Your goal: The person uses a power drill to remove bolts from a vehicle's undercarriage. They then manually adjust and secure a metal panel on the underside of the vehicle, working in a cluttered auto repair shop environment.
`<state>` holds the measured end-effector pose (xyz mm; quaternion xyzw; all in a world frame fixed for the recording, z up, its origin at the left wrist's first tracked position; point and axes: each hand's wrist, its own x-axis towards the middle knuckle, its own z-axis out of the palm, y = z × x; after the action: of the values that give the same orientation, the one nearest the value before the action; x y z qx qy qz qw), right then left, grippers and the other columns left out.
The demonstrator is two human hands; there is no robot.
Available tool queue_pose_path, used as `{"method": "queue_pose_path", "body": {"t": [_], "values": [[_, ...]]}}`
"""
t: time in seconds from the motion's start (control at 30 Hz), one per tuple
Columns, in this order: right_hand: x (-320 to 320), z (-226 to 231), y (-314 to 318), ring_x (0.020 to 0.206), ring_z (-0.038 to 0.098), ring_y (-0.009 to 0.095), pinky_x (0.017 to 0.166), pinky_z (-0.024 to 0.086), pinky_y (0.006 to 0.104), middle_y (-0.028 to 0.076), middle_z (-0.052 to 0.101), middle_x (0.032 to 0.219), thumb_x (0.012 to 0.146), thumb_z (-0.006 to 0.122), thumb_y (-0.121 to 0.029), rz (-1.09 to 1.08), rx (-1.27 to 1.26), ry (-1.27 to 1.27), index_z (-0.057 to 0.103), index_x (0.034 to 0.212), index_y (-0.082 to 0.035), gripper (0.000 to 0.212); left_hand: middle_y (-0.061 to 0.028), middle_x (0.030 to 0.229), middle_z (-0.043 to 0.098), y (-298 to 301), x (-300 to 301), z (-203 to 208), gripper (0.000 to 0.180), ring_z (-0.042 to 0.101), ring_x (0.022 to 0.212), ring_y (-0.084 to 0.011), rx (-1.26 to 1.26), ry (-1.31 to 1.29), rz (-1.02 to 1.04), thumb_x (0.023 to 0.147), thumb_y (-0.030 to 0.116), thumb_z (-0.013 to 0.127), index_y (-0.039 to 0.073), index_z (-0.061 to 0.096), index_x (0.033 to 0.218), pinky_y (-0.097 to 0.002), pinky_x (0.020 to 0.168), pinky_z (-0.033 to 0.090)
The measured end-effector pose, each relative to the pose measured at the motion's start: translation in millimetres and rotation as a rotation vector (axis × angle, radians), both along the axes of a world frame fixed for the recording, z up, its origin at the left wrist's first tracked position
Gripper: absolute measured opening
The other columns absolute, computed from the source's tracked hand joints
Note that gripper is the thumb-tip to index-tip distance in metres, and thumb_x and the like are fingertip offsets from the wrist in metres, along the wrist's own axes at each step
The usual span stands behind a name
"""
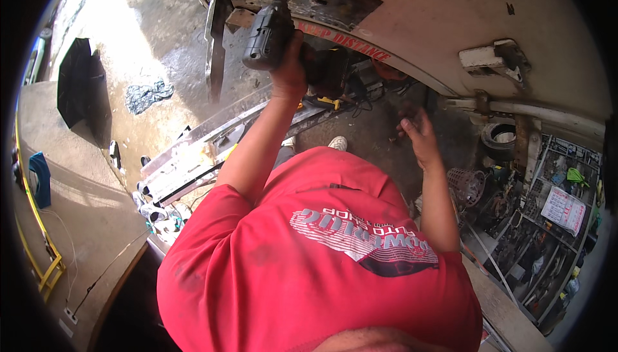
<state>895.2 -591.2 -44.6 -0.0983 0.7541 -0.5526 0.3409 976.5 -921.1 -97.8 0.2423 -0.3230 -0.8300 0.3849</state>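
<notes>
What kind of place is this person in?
It's probably a repair workshop, maybe for vehicles. The left hand is holding up a black power tool, there's a tyre on the right, and the big pale panel could be part of a vehicle.

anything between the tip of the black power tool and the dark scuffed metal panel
Nothing visible: the black power tool in the bare left hand has its tip at the dark scuffed metal panel; contact is unclear.
</notes>
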Motion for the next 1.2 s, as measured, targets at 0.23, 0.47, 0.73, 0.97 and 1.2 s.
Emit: {"method": "queue_pose_path", "body": {"t": [0.23, 0.47, 0.73, 0.97, 1.2], "values": [[4.9, -2.1, 5.2, 0.094, 0.062, 0.014, 0.08, 0.051, 0.0281, 0.009, 0.061, 0.125, 0.1, 0.068, -0.017, 0.007, -0.006, 0.004, 0.049, 0.147, -0.005, 0.052, -0.0028, 0.081, 0.061, -1.8, 2.7, 4.9, 0.014, 0.06, 0.066, -0.016, -0.1, -0.076, 0.029, 0.096, 0.013, 0.069, 0.007, 0.064, 0.107, -0.0321, 0.061, 0.05], [11.6, -0.9, 14.8, 0.094, 0.062, 0.014, 0.081, 0.052, 0.0281, 0.009, 0.061, 0.125, 0.1, 0.068, -0.018, 0.002, -0.009, -0.016, 0.047, 0.148, -0.005, 0.054, -0.0031, 0.081, 0.062, -33.7, 9.9, -45.7, 0.011, 0.061, 0.066, -0.0164, -0.696, -0.376, 0.103, 0.096, 0.013, 0.069, 0.008, 0.064, 0.105, -0.0331, 0.06, 0.05], [10.9, -1.5, 16.0, 0.094, 0.062, 0.013, 0.081, 0.052, 0.0282, 0.009, 0.062, 0.124, 0.1, 0.069, -0.02, 0.002, -0.023, -0.02, 0.047, 0.149, -0.005, 0.056, -0.0012, 0.073, 0.057, -11.4, 4.9, -7.0, 0.012, 0.056, 0.059, -0.015, -0.071, -0.071, 0.02, 0.094, 0.013, 0.071, 0.01, 0.061, 0.1, -0.033, 0.057, 0.049], [8.8, 4.5, 16.5, 0.094, 0.062, 0.013, 0.082, 0.052, 0.0287, 0.009, 0.062, 0.126, 0.1, 0.069, -0.02, -0.009, -0.005, -0.023, 0.047, 0.149, -0.005, 0.055, -0.0005, 0.076, 0.06, -13.0, 3.8, -16.7, 0.013, 0.059, 0.062, -0.0138, -0.238, -0.141, -0.007, 0.095, 0.015, 0.071, 0.01, 0.063, 0.104, -0.0309, 0.058, 0.048], [9.4, 6.0, 15.6, 0.095, 0.062, 0.013, 0.082, 0.051, 0.0283, 0.009, 0.062, 0.125, 0.1, 0.068, -0.02, -0.002, 0.004, -0.033, 0.048, 0.149, -0.006, 0.055, 0.0003, 0.075, 0.06, -32.2, 7.6, -34.2, 0.009, 0.058, 0.063, -0.0119, -0.663, -0.341, 0.113, 0.096, 0.015, 0.07, 0.01, 0.064, 0.101, -0.0305, 0.059, 0.047]]}}
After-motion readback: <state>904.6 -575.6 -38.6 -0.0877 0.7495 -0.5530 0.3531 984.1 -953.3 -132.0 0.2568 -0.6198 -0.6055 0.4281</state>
